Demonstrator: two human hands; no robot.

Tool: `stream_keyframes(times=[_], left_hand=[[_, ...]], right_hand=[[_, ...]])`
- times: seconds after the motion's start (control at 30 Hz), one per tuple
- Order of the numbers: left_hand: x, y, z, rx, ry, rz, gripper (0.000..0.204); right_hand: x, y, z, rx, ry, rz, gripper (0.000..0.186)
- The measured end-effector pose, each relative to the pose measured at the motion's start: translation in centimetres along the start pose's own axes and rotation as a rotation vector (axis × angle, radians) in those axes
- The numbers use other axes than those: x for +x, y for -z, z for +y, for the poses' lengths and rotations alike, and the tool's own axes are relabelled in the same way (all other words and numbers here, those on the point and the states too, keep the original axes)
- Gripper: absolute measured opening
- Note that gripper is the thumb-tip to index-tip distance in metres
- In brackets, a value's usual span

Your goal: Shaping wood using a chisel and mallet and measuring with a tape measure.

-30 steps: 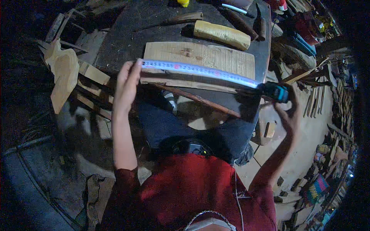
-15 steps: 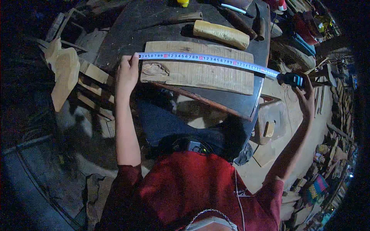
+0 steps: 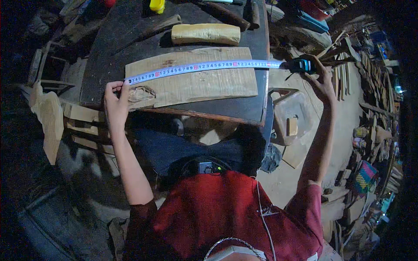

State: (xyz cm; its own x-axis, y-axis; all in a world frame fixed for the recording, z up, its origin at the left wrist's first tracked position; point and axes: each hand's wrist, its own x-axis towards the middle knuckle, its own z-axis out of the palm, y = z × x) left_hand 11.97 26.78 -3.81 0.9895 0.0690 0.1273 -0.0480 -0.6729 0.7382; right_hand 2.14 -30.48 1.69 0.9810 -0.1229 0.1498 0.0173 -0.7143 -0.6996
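Observation:
A light wooden board (image 3: 204, 87) with a rough knot hollow at its left end lies flat on the dark table (image 3: 106, 56). Across it, lengthwise, runs the pulled-out white blade of a tape measure (image 3: 196, 68), reaching past the board's right end. My left hand (image 3: 116, 103) pinches the blade's end at the board's left edge. Beyond the table's right edge, my right hand (image 3: 323, 81) grips the dark tape case (image 3: 302, 65) between thumb and fingers.
Behind the board lies a yellowish wood block (image 3: 205, 34). A wooden-handled tool (image 3: 150, 31), a yellow object (image 3: 157, 5) and a pen (image 3: 223, 1) lie farther back. Right of the table stands a stool (image 3: 285, 102) bearing a small wood piece (image 3: 292, 126). Scrap wood (image 3: 379, 141) lines the far right.
The view has shifted, so table, board and both hands sit farther left. The board and blade now appear tilted up toward the right. Both hands keep their hold on the tape measure.

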Motion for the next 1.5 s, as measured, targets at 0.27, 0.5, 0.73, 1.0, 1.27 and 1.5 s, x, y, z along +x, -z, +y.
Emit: stream_keyframes(times=[0.27,0.5,0.73,1.0,1.27,1.5], left_hand=[[-0.4,-0.1,0.7,-0.099,0.028,0.060,0.034],[-0.1,-0.2,-0.3,-0.114,0.032,0.083,0.034],[-0.2,-1.5,-0.1,-0.198,-0.054,0.063,0.029],[-1.2,-0.5,-0.5,-0.150,-0.080,0.101,0.025],[-0.8,-1.7,-0.4,-0.134,-0.110,0.179,0.025],[-1.5,-2.8,-2.6,-0.110,-0.153,0.268,0.027]], right_hand=[[0.1,-0.2,1.5,0.090,-0.094,-0.011,0.069],[0.2,-0.4,1.6,0.033,-0.073,0.014,0.070],[-0.1,1.4,1.2,-0.091,-0.009,-0.099,0.066],[-0.1,0.3,-2.2,-0.032,0.048,-0.084,0.065],[0.5,0.8,-0.5,-0.120,0.039,-0.070,0.059],[1.6,0.4,2.8,-0.189,0.070,-0.106,0.054]])
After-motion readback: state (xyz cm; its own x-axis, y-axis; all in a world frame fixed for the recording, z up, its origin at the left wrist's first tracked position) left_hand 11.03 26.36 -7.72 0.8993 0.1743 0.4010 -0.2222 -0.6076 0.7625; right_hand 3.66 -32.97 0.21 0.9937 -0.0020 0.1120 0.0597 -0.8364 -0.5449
